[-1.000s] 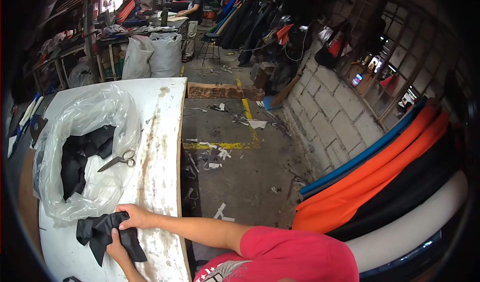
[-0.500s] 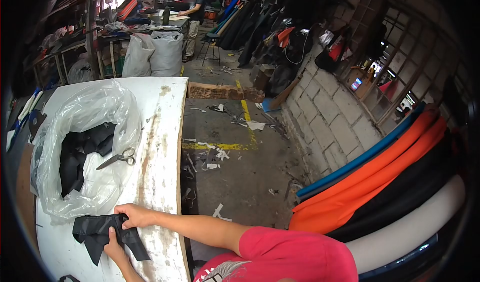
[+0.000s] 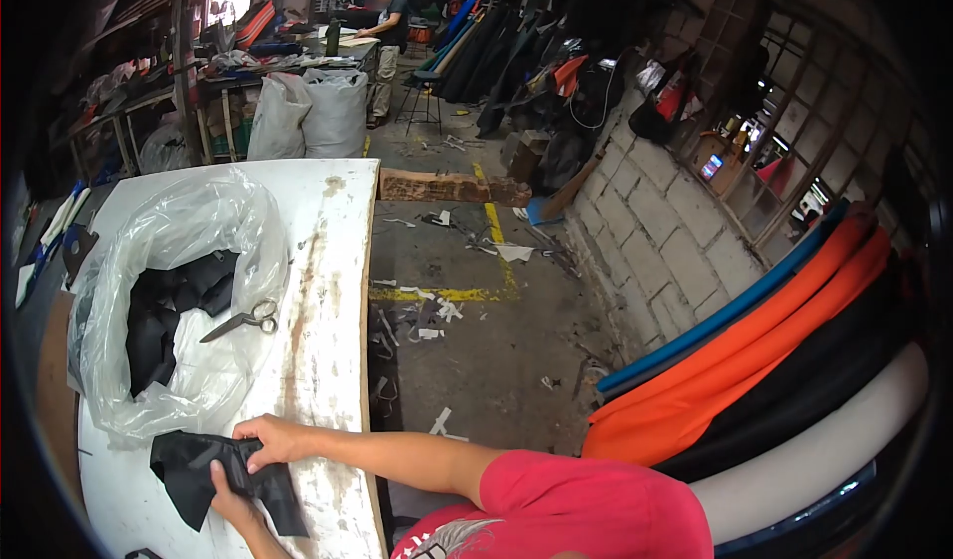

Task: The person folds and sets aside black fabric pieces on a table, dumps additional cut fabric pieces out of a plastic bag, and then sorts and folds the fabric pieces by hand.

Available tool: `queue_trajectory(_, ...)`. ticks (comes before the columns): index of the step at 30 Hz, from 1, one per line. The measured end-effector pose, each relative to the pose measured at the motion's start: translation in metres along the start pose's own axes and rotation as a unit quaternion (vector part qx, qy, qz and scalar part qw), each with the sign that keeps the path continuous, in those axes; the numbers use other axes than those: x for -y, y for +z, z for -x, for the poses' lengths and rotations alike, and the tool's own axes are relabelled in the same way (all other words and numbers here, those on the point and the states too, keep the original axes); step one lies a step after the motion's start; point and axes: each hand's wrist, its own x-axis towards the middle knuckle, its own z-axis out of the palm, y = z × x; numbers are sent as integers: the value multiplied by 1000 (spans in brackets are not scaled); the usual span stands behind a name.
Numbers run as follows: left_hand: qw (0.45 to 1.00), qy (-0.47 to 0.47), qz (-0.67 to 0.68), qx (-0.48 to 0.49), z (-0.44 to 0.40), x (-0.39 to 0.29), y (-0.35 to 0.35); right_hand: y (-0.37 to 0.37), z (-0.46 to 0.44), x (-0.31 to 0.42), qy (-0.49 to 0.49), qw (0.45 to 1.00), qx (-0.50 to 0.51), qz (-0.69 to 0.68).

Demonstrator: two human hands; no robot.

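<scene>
A piece of black fabric [image 3: 184,475] is held between my two hands above the near end of the white table [image 3: 333,291]. My left hand [image 3: 233,499] grips it from below, thumb lying on top. On the fabric's upper right edge, the fingers of my right hand [image 3: 270,442] are closed. Just beyond, a clear plastic bag [image 3: 253,207] lies opened wide, with black fabric pieces [image 3: 154,326] inside. A pair of scissors [image 3: 243,321] rests on the bag's right side, blades pointing left.
Rolls of orange fabric [image 3: 715,370], black and grey material lean along the block wall [image 3: 645,202] at right. Scraps [image 3: 447,308] litter the floor. Two full white sacks [image 3: 335,112] stand ahead, near a person [image 3: 389,38] working at a far table. A wooden beam [image 3: 447,187] juts from the table.
The black fabric has shifted in my hands, its left part now spread wider and hanging differently. Both hands keep hold of it. The view has moved slightly.
</scene>
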Motion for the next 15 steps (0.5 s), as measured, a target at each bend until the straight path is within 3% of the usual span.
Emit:
queue_trajectory(2, 994, -54, 88, -48, -9, -14, -10, -1, 0, 2, 4, 1000, 28, 12)
queue_trajectory(4, 985, 136, 103, -25, 3, -47, 7, -4, -1, 6, 22, 997, 72, 13)
queue_trajectory(6, 989, 98, 99, -57, -29, -51, -38, -8, -5, 2, 38, 994, 102, 9)
queue_trajectory(9, 945, 220, -216, -107, -67, -56, -137, -12, -11, -5, 50, 984, 164, 40)
queue_trajectory(10, 978, 98, -61, -176, -22, -103, -78, -11, -13, -7, 37, 986, 156, 42)
queue_trajectory(12, 982, 54, -92, -155, -18, -105, -77, -8, -18, -10, 13, 989, 142, 47)
queue_trajectory(15, 985, -38, -162, -52, -25, -72, -71, -7, -24, 8, 77, 988, 130, 10)
